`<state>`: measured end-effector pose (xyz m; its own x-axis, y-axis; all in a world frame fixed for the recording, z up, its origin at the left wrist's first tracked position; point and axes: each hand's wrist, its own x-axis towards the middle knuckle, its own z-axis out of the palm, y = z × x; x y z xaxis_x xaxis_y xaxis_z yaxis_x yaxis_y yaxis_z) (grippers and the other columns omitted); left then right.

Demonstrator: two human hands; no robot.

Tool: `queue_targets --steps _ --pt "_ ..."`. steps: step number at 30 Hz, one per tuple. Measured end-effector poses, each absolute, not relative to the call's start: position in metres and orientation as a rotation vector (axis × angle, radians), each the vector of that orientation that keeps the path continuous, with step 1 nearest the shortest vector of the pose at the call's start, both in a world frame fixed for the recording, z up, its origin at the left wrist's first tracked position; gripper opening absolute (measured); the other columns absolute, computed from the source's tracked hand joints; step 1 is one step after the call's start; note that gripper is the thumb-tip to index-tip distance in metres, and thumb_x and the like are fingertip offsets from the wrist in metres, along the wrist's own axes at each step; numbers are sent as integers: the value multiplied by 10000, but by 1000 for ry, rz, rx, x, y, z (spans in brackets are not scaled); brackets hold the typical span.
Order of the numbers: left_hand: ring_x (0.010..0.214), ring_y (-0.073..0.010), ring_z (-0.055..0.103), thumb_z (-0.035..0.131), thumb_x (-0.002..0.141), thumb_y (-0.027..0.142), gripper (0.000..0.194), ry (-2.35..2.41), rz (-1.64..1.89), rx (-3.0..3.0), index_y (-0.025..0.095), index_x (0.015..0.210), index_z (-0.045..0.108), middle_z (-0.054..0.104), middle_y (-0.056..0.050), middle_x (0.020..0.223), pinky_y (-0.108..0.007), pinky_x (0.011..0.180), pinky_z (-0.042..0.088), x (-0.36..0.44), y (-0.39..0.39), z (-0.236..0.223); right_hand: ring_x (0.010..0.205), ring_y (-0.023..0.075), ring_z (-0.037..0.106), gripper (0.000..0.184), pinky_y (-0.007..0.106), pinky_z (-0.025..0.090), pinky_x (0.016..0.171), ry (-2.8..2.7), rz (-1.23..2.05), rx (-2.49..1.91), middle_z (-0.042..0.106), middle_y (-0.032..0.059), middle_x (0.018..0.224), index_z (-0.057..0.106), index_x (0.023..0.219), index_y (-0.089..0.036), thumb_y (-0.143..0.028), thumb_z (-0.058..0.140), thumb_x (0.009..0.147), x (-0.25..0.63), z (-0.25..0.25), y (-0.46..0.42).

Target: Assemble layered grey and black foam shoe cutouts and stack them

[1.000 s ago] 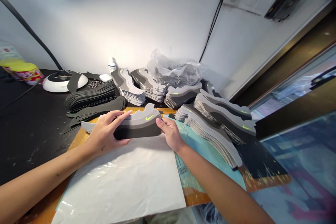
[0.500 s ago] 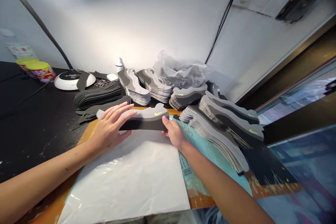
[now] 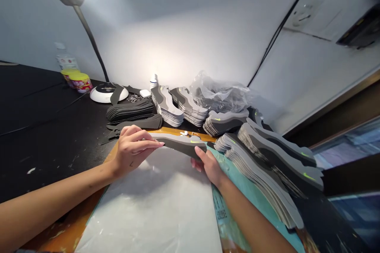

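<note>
Both my hands hold a small stack of grey shoe-shaped cutouts [image 3: 181,144] with a neon-green swoosh, lifted flat above a white plastic sheet [image 3: 154,201]. My left hand [image 3: 130,152] grips its left end, fingers curled over the top. My right hand [image 3: 208,164] supports the right end from below, thumb on the edge. Fanned stacks of the same grey cutouts [image 3: 267,158] lie just to the right, and more stacks [image 3: 178,106] stand behind.
A pile of dark flat pieces [image 3: 130,112] lies behind my left hand. A desk lamp [image 3: 108,93] with a white base stands at the back left, beside yellow tubs [image 3: 77,81]. A crumpled clear bag [image 3: 221,97] sits against the wall. The black tabletop [image 3: 44,126] spreads left.
The held stack has tilted from facing me to lying nearly flat, edge-on. The camera has tipped up and left, bringing the lamp head into view.
</note>
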<state>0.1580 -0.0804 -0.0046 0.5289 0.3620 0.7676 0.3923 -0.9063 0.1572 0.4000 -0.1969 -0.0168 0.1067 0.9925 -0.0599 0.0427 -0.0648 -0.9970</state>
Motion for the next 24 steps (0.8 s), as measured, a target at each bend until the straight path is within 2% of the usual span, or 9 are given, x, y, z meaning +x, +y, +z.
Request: queue_targets --steps 4,10,13,15,18,20,22,24 --pt "718 -153 574 604 946 318 189 -738 -1404 -2716 341 845 762 703 26 744 -357 793 402 158 -79 -5 423 92 283 714 272 288 454 -1177 1160 -1384 283 -49 400 334 443 -238 -881 424 740 394 -15 -196" --pt "763 -164 599 668 901 252 63 -660 -1543 -2692 282 906 723 711 15 818 -353 807 423 162 -75 -5 427 83 230 730 298 413 515 -1298 1049 -1433 231 -58 408 273 417 -245 -880 418 747 392 -19 -194" --pt "791 -176 610 687 887 249 50 -674 -1580 -2675 260 935 697 712 6 840 -365 831 440 163 -74 -5 446 112 339 709 323 485 603 -1385 926 -1456 258 -39 416 292 415 -245 -829 422 796 395 -26 -195" --pt "822 -186 625 679 892 256 63 -702 -1594 -2683 246 955 676 716 -3 864 -375 846 457 163 -73 -7 509 155 468 674 335 503 643 -1439 864 -1456 365 -10 438 388 445 -232 -782 427 832 397 -30 -196" --pt "911 -207 635 662 902 272 132 -760 -1621 -2676 235 1029 650 706 -33 956 -395 885 484 163 -73 -9 648 207 602 565 355 517 728 -1525 775 -1424 582 36 570 565 564 -208 -667 480 883 396 -31 -198" --pt "1010 -228 617 647 910 284 184 -826 -1621 -2656 242 1089 639 670 -58 1055 -423 943 485 165 -74 -9 782 237 655 446 378 518 827 -1586 711 -1397 690 57 727 675 711 -216 -594 528 894 394 -27 -200" --pt "1148 -258 563 618 925 295 253 -915 -1605 -2661 258 1174 618 595 -87 1202 -460 1006 471 166 -77 -7 991 269 660 346 406 486 950 -1675 637 -1382 741 72 954 734 952 -241 -532 553 905 391 -21 -202" --pt "1300 -300 457 578 943 299 342 -980 -1559 -2712 278 1283 566 468 -109 1377 -505 1061 443 167 -79 -6 1185 289 593 386 427 433 1044 -1759 551 -1388 703 84 1187 683 1189 -253 -491 563 910 389 -16 -204"
